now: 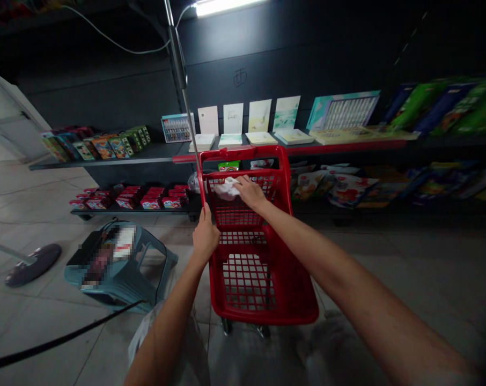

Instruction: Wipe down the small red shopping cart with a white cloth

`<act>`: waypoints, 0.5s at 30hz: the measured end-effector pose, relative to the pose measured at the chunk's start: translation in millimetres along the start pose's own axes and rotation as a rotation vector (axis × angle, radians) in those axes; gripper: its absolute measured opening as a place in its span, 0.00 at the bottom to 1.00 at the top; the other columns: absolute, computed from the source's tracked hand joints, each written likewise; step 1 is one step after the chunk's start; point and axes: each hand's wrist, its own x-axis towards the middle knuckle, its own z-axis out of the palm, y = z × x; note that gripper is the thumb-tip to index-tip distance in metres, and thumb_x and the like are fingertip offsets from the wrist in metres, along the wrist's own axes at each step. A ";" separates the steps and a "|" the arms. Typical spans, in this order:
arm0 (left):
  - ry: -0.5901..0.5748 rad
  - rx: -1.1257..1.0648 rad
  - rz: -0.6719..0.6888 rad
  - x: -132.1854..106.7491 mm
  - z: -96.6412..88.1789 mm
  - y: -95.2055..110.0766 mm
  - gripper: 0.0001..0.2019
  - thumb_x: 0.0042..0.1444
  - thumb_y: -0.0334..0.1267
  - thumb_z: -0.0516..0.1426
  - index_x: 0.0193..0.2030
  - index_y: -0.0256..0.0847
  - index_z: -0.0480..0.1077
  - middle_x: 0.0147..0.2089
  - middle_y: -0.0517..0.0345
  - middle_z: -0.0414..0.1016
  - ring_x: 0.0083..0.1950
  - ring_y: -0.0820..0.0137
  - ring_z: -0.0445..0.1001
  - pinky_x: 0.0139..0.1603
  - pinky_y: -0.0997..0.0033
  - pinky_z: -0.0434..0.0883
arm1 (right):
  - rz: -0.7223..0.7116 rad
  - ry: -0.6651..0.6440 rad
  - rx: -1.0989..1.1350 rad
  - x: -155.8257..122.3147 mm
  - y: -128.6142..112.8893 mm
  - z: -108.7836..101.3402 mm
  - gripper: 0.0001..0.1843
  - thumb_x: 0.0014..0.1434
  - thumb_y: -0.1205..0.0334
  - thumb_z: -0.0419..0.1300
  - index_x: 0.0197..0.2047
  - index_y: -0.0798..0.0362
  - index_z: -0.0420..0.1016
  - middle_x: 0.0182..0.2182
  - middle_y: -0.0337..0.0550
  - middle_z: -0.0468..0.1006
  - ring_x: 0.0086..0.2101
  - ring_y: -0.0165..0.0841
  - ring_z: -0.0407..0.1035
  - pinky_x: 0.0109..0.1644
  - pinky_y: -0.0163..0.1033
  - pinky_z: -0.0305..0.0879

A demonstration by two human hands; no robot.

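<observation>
A red plastic shopping cart stands upright in front of me, its basket side facing me. My left hand is closed around the cart's left edge, below the handle corner. Inside the upper part of the cart, my right hand presses a crumpled white cloth near the top of the back grid. The fingers lie over the cloth, and their undersides are hidden.
Behind the cart runs a dark shelf with a red edge, bearing booklets and bagged goods. A blue-grey stool with items on it stands left. A metal pole rises beside the handle.
</observation>
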 end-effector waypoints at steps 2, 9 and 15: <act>0.001 -0.002 -0.003 -1.2 -0.9 0.9 0.43 0.62 0.28 0.49 0.82 0.48 0.40 0.82 0.53 0.49 0.72 0.51 0.69 0.69 0.50 0.70 | -0.016 0.075 0.010 9.1 6.5 -20.2 0.17 0.70 0.69 0.55 0.56 0.50 0.79 0.56 0.52 0.73 0.59 0.44 0.60 0.52 0.41 0.70; 0.009 -0.017 0.011 -0.1 1.9 -1.9 0.43 0.61 0.27 0.50 0.82 0.47 0.41 0.82 0.54 0.49 0.73 0.53 0.68 0.72 0.53 0.67 | 0.190 0.242 0.057 -19.3 8.7 14.4 0.18 0.71 0.64 0.53 0.60 0.54 0.75 0.54 0.55 0.73 0.55 0.45 0.62 0.57 0.45 0.67; 0.015 -0.042 0.022 1.8 2.1 -3.8 0.44 0.60 0.27 0.51 0.82 0.47 0.42 0.82 0.53 0.48 0.74 0.54 0.67 0.73 0.53 0.66 | 0.625 0.289 0.190 -42.1 -12.1 67.1 0.29 0.65 0.70 0.52 0.68 0.57 0.67 0.59 0.56 0.72 0.57 0.44 0.66 0.61 0.46 0.65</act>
